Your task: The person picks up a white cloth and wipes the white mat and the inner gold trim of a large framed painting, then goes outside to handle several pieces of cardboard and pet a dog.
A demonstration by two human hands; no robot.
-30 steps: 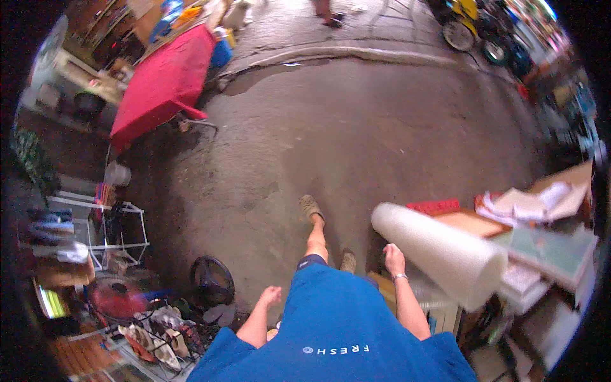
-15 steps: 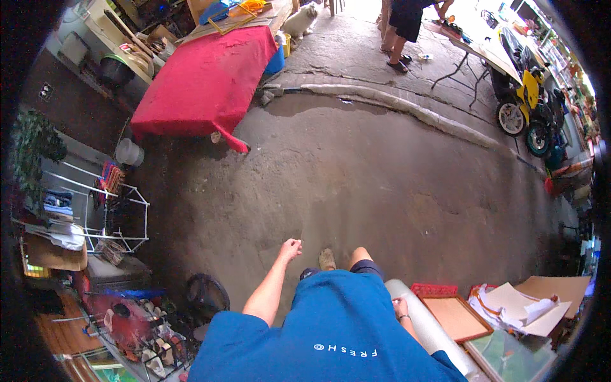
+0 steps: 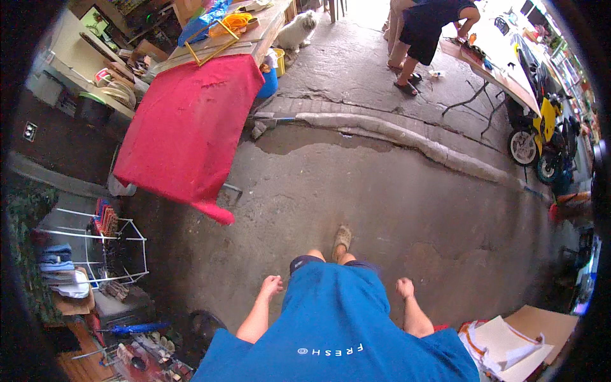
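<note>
The person stands on the bare concrete floor (image 3: 382, 191), walking with nothing carried: the left hand (image 3: 272, 284) hangs beside the hip, its grip loosely curled with no object in it, and the right hand (image 3: 405, 286) hangs at the other side, curled the same way and also holding nothing. 1 sandalled foot (image 3: 342, 238) shows ahead of the blue shirt (image 3: 337, 331). Nearest the right hand, low at the right edge, lies a heap of white paper sheets (image 3: 503, 340) on 1 flat cardboard piece (image 3: 541, 321), apart from the hand. I judge this a walking step between handling; any pickup would call for bending down toward that heap. Further off stand 1 bench under a red cloth (image 3: 191, 127), 1 white dog (image 3: 299, 28), 1 other person (image 3: 426, 28) and 1 yellow motorbike (image 3: 541, 134).
</note>
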